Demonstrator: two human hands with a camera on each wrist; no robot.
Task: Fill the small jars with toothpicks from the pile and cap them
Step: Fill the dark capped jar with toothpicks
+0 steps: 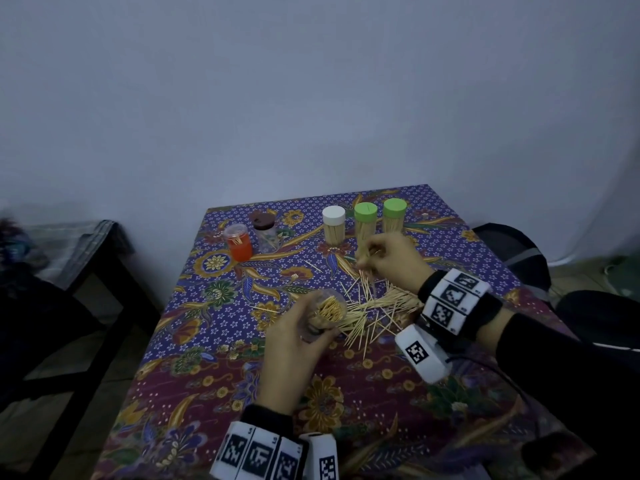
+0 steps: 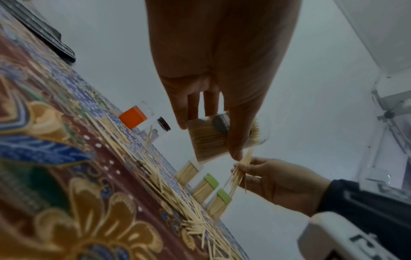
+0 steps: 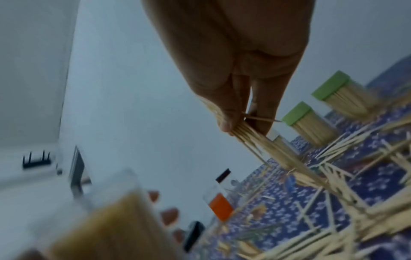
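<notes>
Filling continues: left hand (image 1: 298, 336) grips the nearly full clear plastic jar (image 1: 323, 315); right hand (image 1: 391, 259) pinches a toothpick bundle (image 3: 249, 135); three capped jars (image 1: 363, 223) at 12 o'clock; loose pile (image 1: 377, 310) remains.

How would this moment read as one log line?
left hand: holds open jar | right hand: pinches toothpick bundle | pile: remains

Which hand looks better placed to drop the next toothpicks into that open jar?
The right hand. It already pinches a bundle of toothpicks just above the pile, while the left hand is busy gripping the open jar, tilted toward the pile.
</notes>
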